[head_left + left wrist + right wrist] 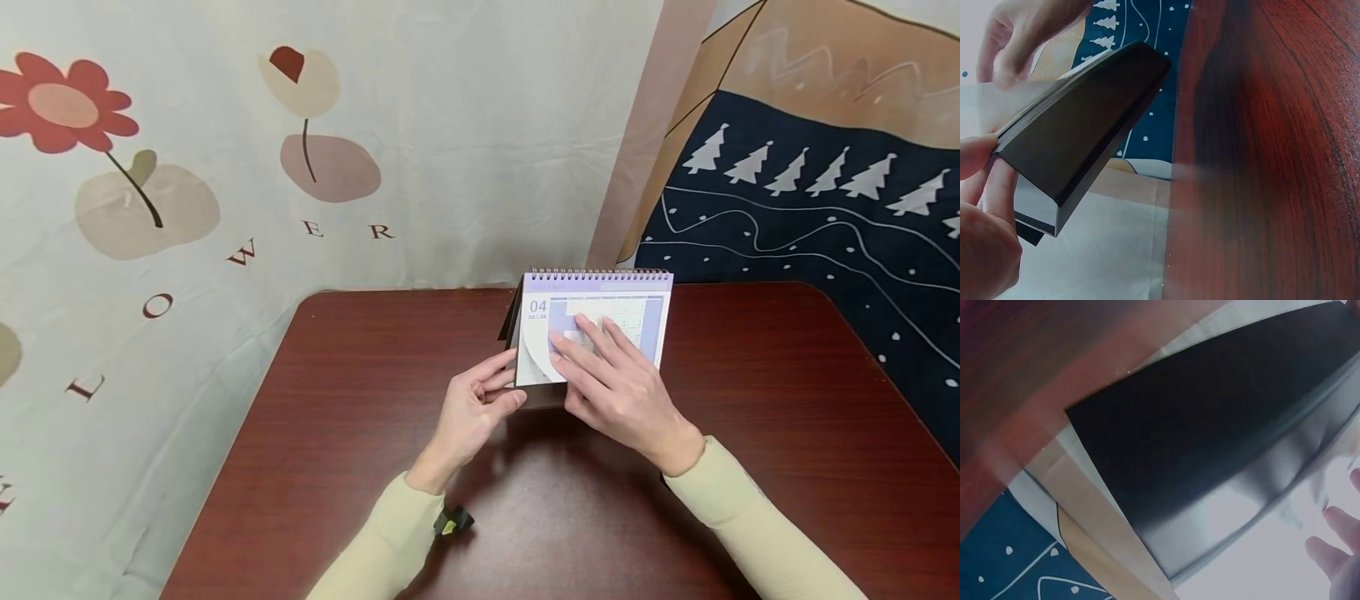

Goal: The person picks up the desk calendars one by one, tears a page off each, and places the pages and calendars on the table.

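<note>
The red-brown table lies under the fingers. The spiral desk calendar is just ahead of the palms, under the right fingers and beside the left ones. I cannot tell if its black base touches the table. The right hand has its fingers spread on the "04" page, and the left hand pinches a bottom corner of the base. To do this well, the left pinch should be firm and the right fingers light, so the page does not bend. The page faces the hands, the wire rings are on top, past the fingertips, and the long side runs from left fingers to right
</note>
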Available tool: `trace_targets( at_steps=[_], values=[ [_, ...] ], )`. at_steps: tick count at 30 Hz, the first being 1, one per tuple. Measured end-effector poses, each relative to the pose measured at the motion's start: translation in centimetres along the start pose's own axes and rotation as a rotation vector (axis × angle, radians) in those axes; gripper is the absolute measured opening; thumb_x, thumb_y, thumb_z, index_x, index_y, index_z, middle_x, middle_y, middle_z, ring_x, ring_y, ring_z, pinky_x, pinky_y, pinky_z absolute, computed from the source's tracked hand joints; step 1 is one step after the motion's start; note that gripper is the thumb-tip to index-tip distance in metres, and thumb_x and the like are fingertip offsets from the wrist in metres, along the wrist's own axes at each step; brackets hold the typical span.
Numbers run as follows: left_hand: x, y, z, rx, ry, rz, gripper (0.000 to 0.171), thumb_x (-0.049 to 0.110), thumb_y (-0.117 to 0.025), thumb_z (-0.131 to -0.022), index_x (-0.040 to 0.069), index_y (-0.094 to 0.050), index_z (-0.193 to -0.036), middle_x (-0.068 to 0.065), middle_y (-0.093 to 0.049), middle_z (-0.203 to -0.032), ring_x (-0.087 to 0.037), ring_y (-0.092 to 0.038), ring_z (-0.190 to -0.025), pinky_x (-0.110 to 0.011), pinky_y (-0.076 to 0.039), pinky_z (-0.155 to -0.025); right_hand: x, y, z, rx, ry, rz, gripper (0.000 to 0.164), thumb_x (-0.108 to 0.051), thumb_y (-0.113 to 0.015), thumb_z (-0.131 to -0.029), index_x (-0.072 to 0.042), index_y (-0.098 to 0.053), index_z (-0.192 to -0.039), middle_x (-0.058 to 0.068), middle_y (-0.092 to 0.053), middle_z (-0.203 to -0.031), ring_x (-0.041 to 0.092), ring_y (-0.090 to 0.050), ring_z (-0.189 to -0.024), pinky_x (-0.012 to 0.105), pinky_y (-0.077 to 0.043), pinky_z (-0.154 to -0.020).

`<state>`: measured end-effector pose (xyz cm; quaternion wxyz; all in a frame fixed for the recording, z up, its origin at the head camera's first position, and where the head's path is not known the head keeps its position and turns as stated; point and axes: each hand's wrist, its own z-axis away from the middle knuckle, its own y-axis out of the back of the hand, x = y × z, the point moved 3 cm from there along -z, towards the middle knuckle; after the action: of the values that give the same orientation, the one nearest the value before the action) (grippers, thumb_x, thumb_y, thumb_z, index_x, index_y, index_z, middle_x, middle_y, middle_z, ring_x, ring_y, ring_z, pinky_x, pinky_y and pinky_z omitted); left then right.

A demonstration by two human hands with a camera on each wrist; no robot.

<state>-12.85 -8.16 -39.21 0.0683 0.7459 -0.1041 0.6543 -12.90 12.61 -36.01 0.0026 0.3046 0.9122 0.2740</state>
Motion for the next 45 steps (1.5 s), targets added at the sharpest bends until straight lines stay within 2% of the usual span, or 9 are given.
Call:
trace_targets(
  at_steps=[4,10,19,24,27,32,36,42,45],
  values=[
    [0.0,0.1,0.0,0.005,0.001,0.009,0.057,-0.015,-0.068,-0.087,-0.011,-0.054,-0.143,-0.032,-0.067,-0.123,-0.029,-0.074,-0.099,-0.026,-0.059,-0.082,0.0,0.3,0.0,0.073,-0.029,-0.010,0.025,-0.009,-0.055,-0.099,0.002,-0.077,-0.107,0.016,-0.074,-0.120,0.041,-0.069,-0.112,0.061,-0.053,-0.094],
    [-0.1,0.4,-0.1,0.021,-0.005,0.011,0.058,-0.016,-0.067,-0.087,-0.011,-0.054,-0.143,-0.031,-0.067,-0.123,-0.016,-0.073,-0.095,-0.025,-0.059,-0.083,0.2,0.6,-0.2,0.086,-0.062,-0.018,0.023,-0.010,-0.058,-0.103,0.004,-0.075,-0.108,0.017,-0.075,-0.116,0.036,-0.073,-0.106,0.054,-0.057,-0.090],
    [-0.1,0.6,-0.1,0.032,-0.009,0.003,0.057,-0.017,-0.067,-0.087,-0.011,-0.054,-0.142,-0.032,-0.068,-0.121,-0.028,-0.073,-0.101,-0.026,-0.059,-0.084,0.3,0.3,0.0,0.110,-0.071,-0.014,0.021,-0.009,-0.058,-0.099,0.002,-0.076,-0.101,0.014,-0.077,-0.111,0.030,-0.076,-0.097,0.050,-0.061,-0.081],
    [-0.1,0.7,-0.1,0.036,-0.016,-0.001,0.057,-0.016,-0.067,-0.086,-0.012,-0.054,-0.142,-0.032,-0.068,-0.121,-0.035,-0.072,-0.104,-0.026,-0.059,-0.083,0.2,-0.2,0.3,0.086,-0.067,0.029,0.022,-0.008,-0.056,-0.094,0.000,-0.075,-0.102,0.012,-0.077,-0.114,0.032,-0.074,-0.104,0.053,-0.058,-0.088],
    [-0.1,0.8,-0.1,0.034,-0.016,0.003,0.058,-0.016,-0.067,-0.086,-0.012,-0.053,-0.142,-0.032,-0.067,-0.121,-0.037,-0.071,-0.104,-0.027,-0.059,-0.083,0.1,-0.2,0.4,0.074,-0.061,0.036,0.023,-0.009,-0.057,-0.097,-0.002,-0.077,-0.107,0.012,-0.076,-0.118,0.035,-0.072,-0.109,0.055,-0.056,-0.092],
    [-0.1,1.3,-0.1,0.056,-0.015,0.017,0.057,-0.016,-0.067,-0.086,-0.013,-0.053,-0.142,-0.033,-0.067,-0.122,-0.032,-0.072,-0.103,-0.026,-0.059,-0.082,0.2,0.3,0.5,0.083,-0.059,0.002,0.023,-0.016,-0.062,-0.104,-0.004,-0.079,-0.113,0.013,-0.075,-0.118,0.037,-0.071,-0.110,0.057,-0.055,-0.092],
    [-0.1,1.5,-0.1,0.060,-0.018,0.021,0.056,-0.016,-0.067,-0.086,-0.014,-0.053,-0.141,-0.033,-0.066,-0.122,-0.028,-0.073,-0.101,-0.025,-0.059,-0.081,0.3,0.6,0.5,0.084,-0.066,-0.012,0.022,-0.014,-0.061,-0.103,-0.005,-0.079,-0.113,0.013,-0.075,-0.118,0.038,-0.071,-0.110,0.057,-0.054,-0.092],
    [-0.3,1.7,0.0,0.067,-0.024,0.003,0.055,-0.016,-0.067,-0.086,-0.014,-0.055,-0.140,-0.033,-0.067,-0.121,-0.031,-0.073,-0.101,-0.024,-0.059,-0.080,0.2,0.7,0.8,0.063,-0.069,-0.014,0.023,-0.011,-0.058,-0.101,-0.007,-0.078,-0.112,0.013,-0.075,-0.119,0.038,-0.071,-0.108,0.057,-0.053,-0.095],
    [-0.3,1.8,0.0,0.077,-0.025,-0.004,0.054,-0.016,-0.067,-0.086,-0.013,-0.056,-0.139,-0.033,-0.068,-0.120,-0.023,-0.073,-0.098,-0.023,-0.058,-0.079,0.2,0.9,0.7,0.095,-0.078,-0.042,0.022,-0.012,-0.059,-0.103,-0.006,-0.079,-0.110,0.014,-0.076,-0.116,0.038,-0.072,-0.105,0.057,-0.054,-0.093]
  ],
)
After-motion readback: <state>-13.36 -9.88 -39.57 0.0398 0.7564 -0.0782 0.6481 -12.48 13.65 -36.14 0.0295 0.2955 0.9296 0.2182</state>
